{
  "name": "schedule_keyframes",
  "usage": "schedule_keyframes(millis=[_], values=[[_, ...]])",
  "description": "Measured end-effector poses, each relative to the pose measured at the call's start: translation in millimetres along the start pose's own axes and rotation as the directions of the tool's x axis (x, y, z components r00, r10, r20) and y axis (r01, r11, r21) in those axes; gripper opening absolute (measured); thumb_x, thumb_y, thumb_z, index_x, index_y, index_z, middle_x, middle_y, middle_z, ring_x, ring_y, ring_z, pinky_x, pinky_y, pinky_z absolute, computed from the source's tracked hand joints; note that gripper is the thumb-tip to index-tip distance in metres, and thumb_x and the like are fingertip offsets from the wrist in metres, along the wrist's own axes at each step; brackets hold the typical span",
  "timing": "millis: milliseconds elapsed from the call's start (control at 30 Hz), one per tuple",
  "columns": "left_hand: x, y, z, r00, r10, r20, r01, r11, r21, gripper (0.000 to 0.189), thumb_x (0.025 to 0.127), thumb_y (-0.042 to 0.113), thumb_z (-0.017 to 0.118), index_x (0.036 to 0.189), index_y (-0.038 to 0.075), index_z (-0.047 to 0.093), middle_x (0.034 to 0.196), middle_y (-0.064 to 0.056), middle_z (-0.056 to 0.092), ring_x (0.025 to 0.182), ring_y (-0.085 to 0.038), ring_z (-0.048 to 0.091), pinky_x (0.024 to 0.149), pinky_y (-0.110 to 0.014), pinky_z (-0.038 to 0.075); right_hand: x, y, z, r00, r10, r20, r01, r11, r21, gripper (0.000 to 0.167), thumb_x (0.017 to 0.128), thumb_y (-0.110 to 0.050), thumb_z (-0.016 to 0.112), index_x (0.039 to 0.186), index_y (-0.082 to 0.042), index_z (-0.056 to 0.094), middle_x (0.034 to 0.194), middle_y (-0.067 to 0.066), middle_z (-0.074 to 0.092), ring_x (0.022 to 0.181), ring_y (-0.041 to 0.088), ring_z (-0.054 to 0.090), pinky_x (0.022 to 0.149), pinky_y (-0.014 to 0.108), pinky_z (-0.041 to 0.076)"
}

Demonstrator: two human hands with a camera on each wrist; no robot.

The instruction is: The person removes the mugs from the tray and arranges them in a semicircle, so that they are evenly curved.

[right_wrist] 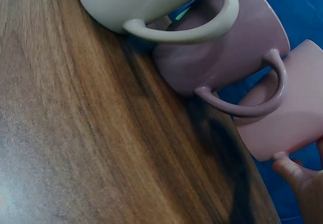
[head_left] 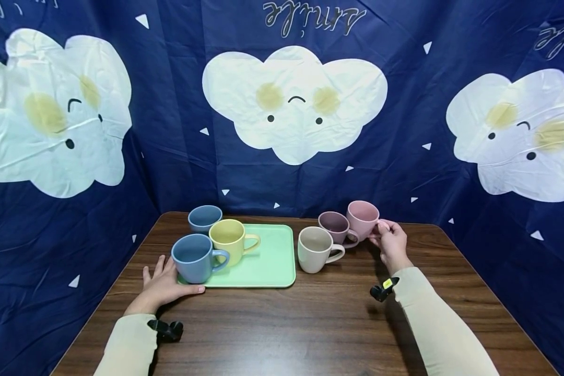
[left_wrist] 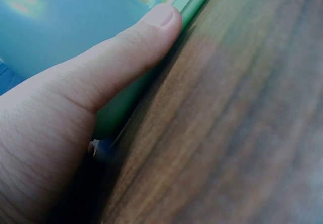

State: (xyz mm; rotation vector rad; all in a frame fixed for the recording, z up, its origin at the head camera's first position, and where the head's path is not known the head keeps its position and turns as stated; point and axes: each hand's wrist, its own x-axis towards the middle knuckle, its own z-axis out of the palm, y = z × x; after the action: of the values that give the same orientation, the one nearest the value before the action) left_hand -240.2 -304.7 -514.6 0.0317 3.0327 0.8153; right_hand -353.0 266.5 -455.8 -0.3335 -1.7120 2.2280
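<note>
My left hand [head_left: 163, 284] is at the near left corner of a green tray [head_left: 272, 261], its fingers spread and its thumb lying along the front rim. Close by that hand, a blue mug [head_left: 191, 261] stands on the tray. Beside it on the tray is a yellow mug [head_left: 227, 243], and a second blue mug [head_left: 204, 216] is partly hidden behind. With my right hand [head_left: 392, 244] I pinch the handle of a pink mug [right_wrist: 287, 113] at the back right. A purple mug [right_wrist: 227, 47] sits just left of the pink one, and a cream mug [head_left: 314, 253] stands in front.
The wooden table [head_left: 282, 329] runs up to a dark blue cloth backdrop [head_left: 178, 104] with printed white clouds. The cream mug is close to the tray's right rim. Black straps [head_left: 166, 330] are on both wrists.
</note>
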Motion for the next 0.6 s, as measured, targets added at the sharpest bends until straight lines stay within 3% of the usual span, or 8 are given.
schedule_keyframes(millis=[600], values=[[0.6, -0.8, 1.6, 1.0, 0.003, -0.005, -0.003, 1.0, -0.002, 0.135, 0.067, 0.069, 0.081, 0.16, -0.001, 0.013, 0.161, -0.035, 0.014, 0.147, -0.059, -0.002, 0.105, -0.08, -0.013, -3.2, 16, -8, 1.0, 0.029, -0.004, -0.029, 0.998, -0.063, 0.008, 0.106, -0.005, 0.05, 0.113, -0.004, 0.053, 0.079, -0.006, 0.066, 0.069, 0.017, 0.068, 0.072, 0.036, 0.062]])
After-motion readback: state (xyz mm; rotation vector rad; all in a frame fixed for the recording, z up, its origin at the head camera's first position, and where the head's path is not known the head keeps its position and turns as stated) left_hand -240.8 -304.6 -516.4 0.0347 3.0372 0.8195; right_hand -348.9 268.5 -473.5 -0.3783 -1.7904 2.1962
